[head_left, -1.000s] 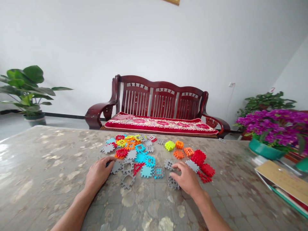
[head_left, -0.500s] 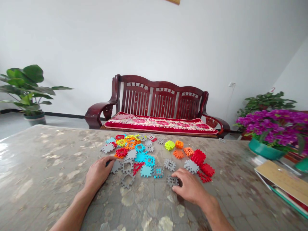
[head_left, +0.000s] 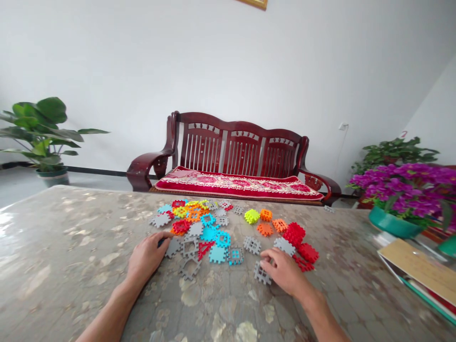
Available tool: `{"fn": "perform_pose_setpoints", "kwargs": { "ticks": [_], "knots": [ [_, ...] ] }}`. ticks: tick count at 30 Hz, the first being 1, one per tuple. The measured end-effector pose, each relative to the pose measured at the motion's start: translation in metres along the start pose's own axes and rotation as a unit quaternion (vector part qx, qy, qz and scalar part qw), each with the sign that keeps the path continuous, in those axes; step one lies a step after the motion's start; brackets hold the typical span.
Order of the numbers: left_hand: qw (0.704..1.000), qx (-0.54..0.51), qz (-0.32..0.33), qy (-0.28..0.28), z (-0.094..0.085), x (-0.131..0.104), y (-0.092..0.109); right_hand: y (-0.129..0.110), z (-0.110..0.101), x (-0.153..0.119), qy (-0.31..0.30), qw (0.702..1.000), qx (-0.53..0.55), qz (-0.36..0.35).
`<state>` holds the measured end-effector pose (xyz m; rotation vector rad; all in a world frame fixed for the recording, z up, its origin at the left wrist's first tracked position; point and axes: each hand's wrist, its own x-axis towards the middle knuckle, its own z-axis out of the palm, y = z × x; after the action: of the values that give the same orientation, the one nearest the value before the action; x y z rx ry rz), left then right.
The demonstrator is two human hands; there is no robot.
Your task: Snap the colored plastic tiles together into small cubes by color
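Observation:
My left hand (head_left: 147,255) rests on the table, fingers curled round a small dark blue piece (head_left: 161,242), beside a grey toothed tile (head_left: 173,247). My right hand (head_left: 284,269) has its fingertips on a grey window tile (head_left: 262,273), which is tilted off the table. Between the hands lie a grey frame with a pentagon opening (head_left: 190,268), a light teal tile (head_left: 217,254) and a grey tile with a blue inset (head_left: 235,255). Beyond my right hand are a plain grey tile (head_left: 284,246) and red tiles (head_left: 294,233).
More coloured tiles (head_left: 194,214) are heaped towards the far side of the patterned table (head_left: 89,266). Purple flowers in a teal pot (head_left: 395,222) and a brown folder (head_left: 416,261) are at the right. A wooden bench (head_left: 237,147) stands behind the table.
My right hand has moved slightly right with the grey window tile, which has shifted right and turned from lying flat to tilted. My left hand has stayed nearly still.

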<state>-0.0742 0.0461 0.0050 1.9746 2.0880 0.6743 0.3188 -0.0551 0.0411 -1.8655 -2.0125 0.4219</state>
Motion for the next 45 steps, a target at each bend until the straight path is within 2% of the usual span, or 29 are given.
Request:
{"fn": "perform_pose_setpoints", "kwargs": {
  "ticks": [4,6,10,16,24,28,31,37,45],
  "knots": [
    [1.0,-0.007,0.004,-0.007,0.002,0.001,-0.002,-0.003,-0.003,-0.004,-0.074,0.996,-0.05,-0.001],
    [1.0,-0.011,0.005,-0.01,0.003,0.002,-0.003,-0.005,-0.004,-0.006,-0.086,0.994,-0.071,-0.015],
    [1.0,-0.011,0.004,-0.009,0.003,0.002,-0.004,-0.006,0.0,-0.006,-0.06,0.995,-0.08,-0.022],
    [1.0,-0.012,0.005,-0.001,0.004,0.002,-0.004,-0.003,0.001,-0.001,-0.013,1.0,-0.006,0.017],
    [1.0,-0.015,0.006,-0.008,0.006,0.003,-0.006,-0.015,0.003,-0.005,-0.07,0.996,0.037,-0.032],
    [1.0,-0.013,0.006,-0.01,0.005,0.002,-0.005,-0.019,0.005,-0.008,-0.167,0.979,0.088,-0.073],
    [1.0,-0.012,0.002,-0.016,0.005,0.002,-0.004,-0.021,0.008,-0.012,-0.22,0.965,0.074,-0.123],
    [1.0,-0.01,0.002,-0.007,0.005,0.002,-0.004,-0.03,0.018,-0.022,-0.232,0.953,0.02,-0.196],
    [1.0,-0.012,0.007,-0.002,0.006,0.002,-0.006,-0.037,0.018,-0.024,-0.226,0.954,-0.006,-0.195]
  ]
}}
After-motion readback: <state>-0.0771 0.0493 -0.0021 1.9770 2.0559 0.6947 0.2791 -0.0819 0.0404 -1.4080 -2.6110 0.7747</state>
